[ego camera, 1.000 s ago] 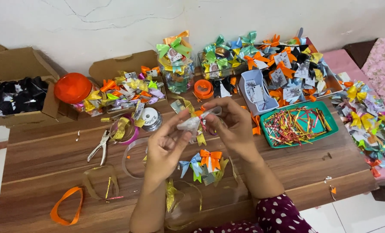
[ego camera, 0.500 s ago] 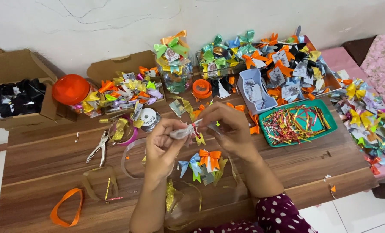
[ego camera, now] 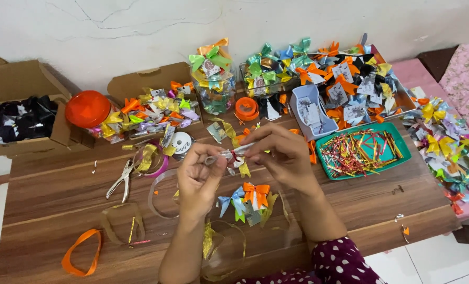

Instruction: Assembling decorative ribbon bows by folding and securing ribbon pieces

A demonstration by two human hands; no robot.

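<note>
Pinching a small silver ribbon bow [ego camera: 233, 154] between them, the left hand [ego camera: 198, 181] and right hand [ego camera: 280, 158] clamp its ends above the tabletop [ego camera: 45, 210]. Tying its middle seems underway; cinching needs steady pull. Finished bows [ego camera: 247, 197] lie just nearer.

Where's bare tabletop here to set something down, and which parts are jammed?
Free: the front right of the table, between the green tray and the near edge; also the left strip between the pliers and the orange ribbon loop. Crowded: the whole back row of bows and boxes, and under both hands.
</note>
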